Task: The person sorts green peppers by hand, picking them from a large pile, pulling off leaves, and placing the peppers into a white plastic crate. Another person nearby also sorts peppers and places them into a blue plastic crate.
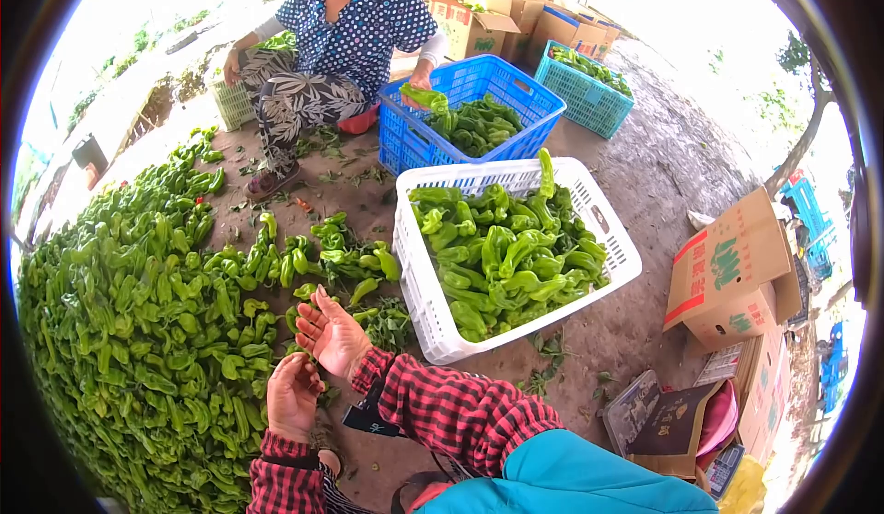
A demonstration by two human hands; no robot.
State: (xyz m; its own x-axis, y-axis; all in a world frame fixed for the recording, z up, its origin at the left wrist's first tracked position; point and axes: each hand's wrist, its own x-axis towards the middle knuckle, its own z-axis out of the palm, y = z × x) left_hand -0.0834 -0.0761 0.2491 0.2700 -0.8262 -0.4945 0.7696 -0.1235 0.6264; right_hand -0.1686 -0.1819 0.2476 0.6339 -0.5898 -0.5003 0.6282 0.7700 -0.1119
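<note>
My left hand (pixel 294 396) is at the right edge of a large heap of green peppers (pixel 147 358), palm up, its fingers curled, with no pepper visible in it. Just above and right of it, my right hand (pixel 333 334) has its fingers spread and holds nothing. The two hands are close together over the edge of the heap. To the right of them, a white plastic crate (pixel 443 340) holds many green peppers (pixel 516 270), one of them sticking up over its back rim.
A co-worker (pixel 354 35) sits behind, one hand holding peppers over a blue crate (pixel 405 139). A teal crate (pixel 589 107) of peppers stands beyond. Cardboard boxes (pixel 734 270) are at the right. Leaves and loose peppers lie on the ground.
</note>
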